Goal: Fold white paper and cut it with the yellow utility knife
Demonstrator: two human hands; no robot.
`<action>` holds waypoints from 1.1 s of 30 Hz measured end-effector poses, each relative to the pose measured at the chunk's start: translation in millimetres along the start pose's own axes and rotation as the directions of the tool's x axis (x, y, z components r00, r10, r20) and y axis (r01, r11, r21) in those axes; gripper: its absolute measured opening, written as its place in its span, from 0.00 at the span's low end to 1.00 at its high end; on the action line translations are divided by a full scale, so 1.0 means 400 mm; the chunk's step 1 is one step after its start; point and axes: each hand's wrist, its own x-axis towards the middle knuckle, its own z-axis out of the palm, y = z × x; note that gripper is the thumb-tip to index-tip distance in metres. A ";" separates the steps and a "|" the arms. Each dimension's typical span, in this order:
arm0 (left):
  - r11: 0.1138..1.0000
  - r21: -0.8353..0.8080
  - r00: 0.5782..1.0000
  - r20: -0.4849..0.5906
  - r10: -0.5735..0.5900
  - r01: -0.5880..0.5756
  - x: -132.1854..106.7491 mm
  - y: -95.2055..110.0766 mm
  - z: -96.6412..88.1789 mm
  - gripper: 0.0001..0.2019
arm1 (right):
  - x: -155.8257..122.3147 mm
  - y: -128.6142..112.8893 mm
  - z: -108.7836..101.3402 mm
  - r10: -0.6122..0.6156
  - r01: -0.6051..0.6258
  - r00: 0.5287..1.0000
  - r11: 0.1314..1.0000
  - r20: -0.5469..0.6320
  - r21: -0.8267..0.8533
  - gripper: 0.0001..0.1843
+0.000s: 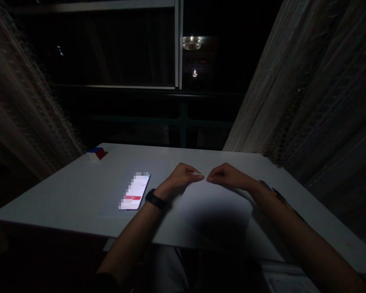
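A white sheet of paper lies on the white table in front of me. My left hand and my right hand rest at its far edge, fingertips almost meeting. Both hands are closed in a pinch on the paper's far edge or a fold there. A dark watch band circles my left wrist. The room is dim, so the fold itself is hard to make out.
A lit phone lies screen-up left of my left hand. A red, blue and white cube sits at the table's far left corner. Curtains hang on both sides of a dark window. Pencil-like sticks lie by my right forearm.
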 end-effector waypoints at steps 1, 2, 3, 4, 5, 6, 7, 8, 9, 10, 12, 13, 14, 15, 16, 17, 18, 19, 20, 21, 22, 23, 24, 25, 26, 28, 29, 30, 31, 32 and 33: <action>0.999 0.035 0.999 -0.038 -0.003 0.005 0.013 -0.012 0.006 0.16 | 0.009 0.003 0.001 0.008 -0.008 1.000 1.000 0.027 0.000 0.17; 0.998 0.057 0.997 -0.083 -0.003 0.008 0.023 -0.026 0.011 0.15 | 0.016 0.010 0.002 0.026 -0.027 0.999 1.000 0.045 0.005 0.17; 0.998 0.064 0.992 -0.124 -0.002 0.010 0.030 -0.041 0.016 0.15 | 0.021 0.019 0.002 0.053 -0.054 0.997 0.998 0.056 0.012 0.17; 0.999 0.053 0.986 -0.166 -0.004 0.013 0.034 -0.056 0.018 0.14 | 0.025 0.030 0.001 0.083 -0.084 0.995 0.996 0.060 0.020 0.17; 0.999 0.032 0.980 -0.200 -0.012 0.019 0.036 -0.069 0.019 0.14 | 0.026 0.043 0.000 0.112 -0.114 0.992 0.993 0.060 0.028 0.16; 0.999 0.012 0.974 -0.223 -0.027 0.030 0.035 -0.079 0.017 0.14 | 0.025 0.056 -0.002 0.136 -0.139 0.989 0.990 0.059 0.038 0.16; 0.999 -0.003 0.972 -0.231 -0.046 0.047 0.033 -0.086 0.013 0.14 | 0.023 0.069 -0.004 0.154 -0.157 0.986 0.987 0.058 0.046 0.15; 0.998 -0.003 0.975 -0.213 -0.069 0.070 0.031 -0.090 0.007 0.14 | 0.021 0.081 -0.007 0.165 -0.168 0.985 0.984 0.058 0.055 0.15; 0.995 0.011 0.981 -0.168 -0.093 0.097 0.029 -0.091 0.000 0.14 | 0.017 0.092 -0.008 0.172 -0.175 0.983 0.982 0.060 0.065 0.14; 0.992 0.036 0.988 -0.099 -0.116 0.120 0.028 -0.090 -0.008 0.14 | 0.015 0.100 -0.009 0.174 -0.178 0.983 0.981 0.062 0.075 0.13; 0.986 0.101 0.987 0.069 -0.143 0.136 0.034 -0.086 -0.021 0.15 | 0.011 0.111 -0.007 0.166 -0.172 0.984 0.981 0.072 0.090 0.12; 0.984 0.130 0.981 0.137 -0.138 0.120 0.039 -0.085 -0.024 0.15 | 0.010 0.113 -0.005 0.156 -0.164 0.984 0.982 0.081 0.095 0.12; 0.984 0.155 0.977 0.179 -0.119 0.091 0.047 -0.086 -0.025 0.15 | 0.010 0.114 -0.001 0.147 -0.155 0.985 0.983 0.091 0.098 0.12; 0.982 0.177 0.976 0.198 -0.093 0.058 0.055 -0.090 -0.024 0.14 | 0.010 0.114 0.003 0.140 -0.150 0.985 0.984 0.100 0.099 0.11; 0.980 0.199 0.977 0.201 -0.070 0.029 0.064 -0.096 -0.020 0.13 | 0.011 0.113 0.007 0.139 -0.150 0.985 0.983 0.107 0.103 0.11; 0.976 0.217 0.979 0.197 -0.051 0.007 0.071 -0.103 -0.016 0.12 | 0.012 0.112 0.011 0.143 -0.155 0.983 0.982 0.112 0.106 0.11; 0.974 0.228 0.981 0.192 -0.040 -0.005 0.077 -0.113 -0.010 0.12 | 0.013 0.112 0.014 0.153 -0.165 0.981 0.980 0.116 0.109 0.11; 0.973 0.232 0.982 0.187 -0.034 -0.010 0.082 -0.123 -0.006 0.11 | 0.013 0.112 0.016 0.164 -0.177 0.979 0.978 0.121 0.108 0.11; 0.972 0.233 0.982 0.184 -0.035 -0.009 0.084 -0.133 -0.002 0.11 | 0.013 0.113 0.017 0.174 -0.188 0.976 0.977 0.129 0.104 0.11; 0.973 0.232 0.983 0.180 -0.037 -0.006 0.085 -0.143 0.000 0.12 | 0.013 0.115 0.016 0.179 -0.193 0.974 0.977 0.140 0.094 0.11; 0.973 0.231 0.984 0.175 -0.039 -0.002 0.084 -0.151 0.001 0.12 | 0.012 0.118 0.015 0.180 -0.194 0.972 0.978 0.155 0.083 0.12; 0.973 0.233 0.984 0.171 -0.043 0.002 0.082 -0.157 -0.001 0.12 | 0.010 0.122 0.013 0.177 -0.192 0.969 0.979 0.171 0.073 0.12; 0.972 0.236 0.985 0.167 -0.047 0.007 0.080 -0.162 -0.004 0.12 | 0.008 0.127 0.010 0.173 -0.188 0.967 0.980 0.187 0.064 0.13; 0.972 0.237 0.985 0.164 -0.049 0.009 0.077 -0.164 -0.008 0.11 | 0.004 0.132 0.005 0.171 -0.185 0.965 0.981 0.199 0.054 0.13; 0.972 0.234 0.985 0.164 -0.047 0.007 0.075 -0.165 -0.013 0.10 | 0.000 0.138 0.000 0.171 -0.183 0.964 0.982 0.204 0.042 0.14; 0.972 0.236 0.987 0.159 -0.039 0.001 0.069 -0.164 -0.025 0.08 | -0.014 0.151 -0.013 0.178 -0.183 0.966 0.983 0.189 0.011 0.14; 0.970 0.244 0.987 0.155 -0.038 -0.001 0.067 -0.162 -0.030 0.08 | -0.023 0.157 -0.021 0.182 -0.184 0.968 0.983 0.173 -0.005 0.14; 0.967 0.253 0.988 0.153 -0.037 -0.003 0.065 -0.161 -0.035 0.08 | -0.032 0.164 -0.028 0.188 -0.188 0.969 0.982 0.160 -0.013 0.15; 0.965 0.262 0.988 0.151 -0.037 -0.004 0.063 -0.159 -0.039 0.07 | -0.042 0.170 -0.035 0.199 -0.200 0.968 0.980 0.153 -0.008 0.15; 0.963 0.269 0.988 0.149 -0.035 -0.007 0.061 -0.158 -0.042 0.07 | -0.053 0.175 -0.042 0.217 -0.221 0.964 0.975 0.154 0.008 0.16; 0.962 0.272 0.988 0.149 -0.031 -0.011 0.060 -0.157 -0.044 0.07 | -0.064 0.178 -0.048 0.243 -0.250 0.957 0.968 0.160 0.029 0.16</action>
